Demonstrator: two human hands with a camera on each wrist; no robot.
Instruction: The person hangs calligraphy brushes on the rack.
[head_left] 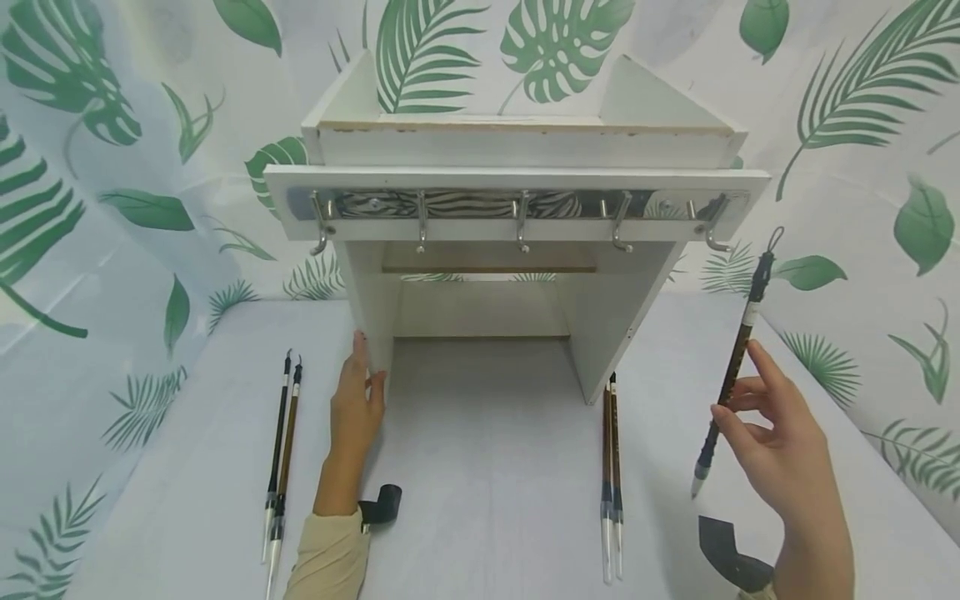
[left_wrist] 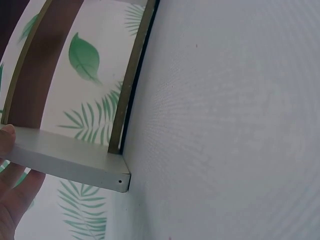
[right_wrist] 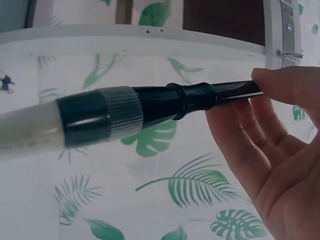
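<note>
A white wooden rack (head_left: 517,150) with a row of metal hooks (head_left: 521,225) stands in the middle of the head view. My left hand (head_left: 358,408) holds the front edge of its left side panel (left_wrist: 70,157); in the left wrist view the thumb lies on one face and the fingers on the other. Off to the right, my right hand (head_left: 783,442) pinches a calligraphy brush (head_left: 738,354) between thumb and fingers. The brush is tilted, its hanging loop up and its pale tip down. Close up in the right wrist view, the brush's dark ferrule end (right_wrist: 85,120) points left.
Two brushes (head_left: 283,442) lie left of the left forearm. Another pair of brushes (head_left: 611,483) lies by the rack's right side panel (head_left: 630,317). White cloth with green leaf prints (head_left: 832,125) hangs behind and around the pale tabletop (head_left: 487,500).
</note>
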